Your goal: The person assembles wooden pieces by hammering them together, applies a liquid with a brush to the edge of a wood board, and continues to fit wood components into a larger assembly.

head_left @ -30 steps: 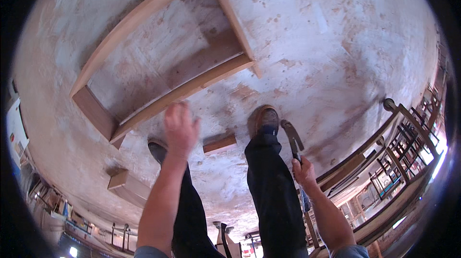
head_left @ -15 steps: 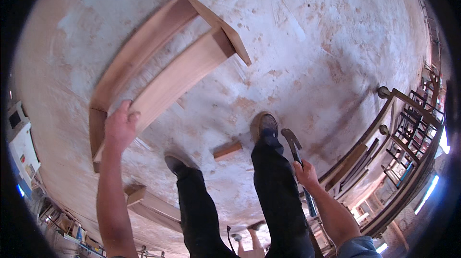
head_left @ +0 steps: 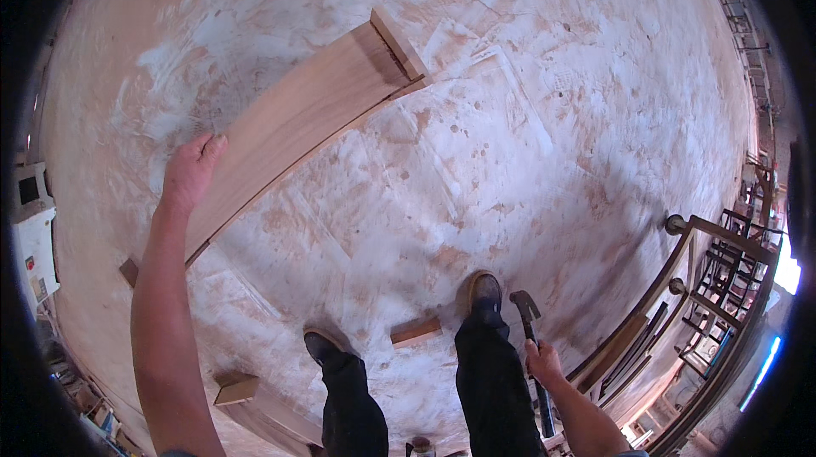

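A long wooden box frame (head_left: 302, 104) rests on the floor ahead and to the left, tipped so that one broad board faces up. The short end piece (head_left: 398, 45) stands across its far right end. Over the frame's left edge, near its close end, my left hand (head_left: 189, 170) is closed, the thumb lying on top of the board. In my right hand (head_left: 544, 361), low beside my right leg, is a claw hammer (head_left: 526, 306), gripped by its handle with the head forward. The frame's underside is hidden.
A small wooden block (head_left: 416, 332) lies between my shoes. Another wooden piece (head_left: 238, 391) is on the floor behind my left foot. A wheeled cart (head_left: 693, 274) with boards stands at the right. A white machine (head_left: 34, 244) is at the far left.
The frame has been tipped over by my left hand, so its open middle no longer shows. My left hand has moved up and left in view; the hammer stays in my right hand.
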`<move>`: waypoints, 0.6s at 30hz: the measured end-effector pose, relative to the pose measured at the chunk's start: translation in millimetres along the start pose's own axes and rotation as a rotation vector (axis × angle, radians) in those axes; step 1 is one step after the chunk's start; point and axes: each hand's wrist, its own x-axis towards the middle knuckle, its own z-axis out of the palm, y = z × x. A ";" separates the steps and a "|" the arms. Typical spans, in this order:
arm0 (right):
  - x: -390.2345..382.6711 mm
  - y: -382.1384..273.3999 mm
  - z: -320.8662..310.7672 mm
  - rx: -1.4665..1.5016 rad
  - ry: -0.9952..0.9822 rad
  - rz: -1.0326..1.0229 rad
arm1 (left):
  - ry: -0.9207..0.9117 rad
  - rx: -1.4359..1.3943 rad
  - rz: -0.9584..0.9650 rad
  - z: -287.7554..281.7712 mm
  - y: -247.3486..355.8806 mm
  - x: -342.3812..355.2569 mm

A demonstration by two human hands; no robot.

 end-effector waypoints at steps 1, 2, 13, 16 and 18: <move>0.0 -5.3 3.2 0.001 0.000 0.005 | 0.004 0.043 -0.019 -1.1 -0.9 2.7; 0.1 -11.2 5.3 -0.087 0.044 -0.034 | 0.008 0.054 -0.015 -2.3 -1.3 5.1; 2.5 -36.6 6.7 -0.180 -0.006 -0.061 | 0.049 0.083 -0.047 -9.8 19.3 12.1; 10.7 -32.9 8.4 -0.233 0.029 -0.082 | 0.062 0.142 -0.071 -7.9 21.6 13.0; 15.5 -29.5 9.3 -0.326 0.091 -0.112 | 0.032 0.192 -0.173 -7.2 22.9 11.6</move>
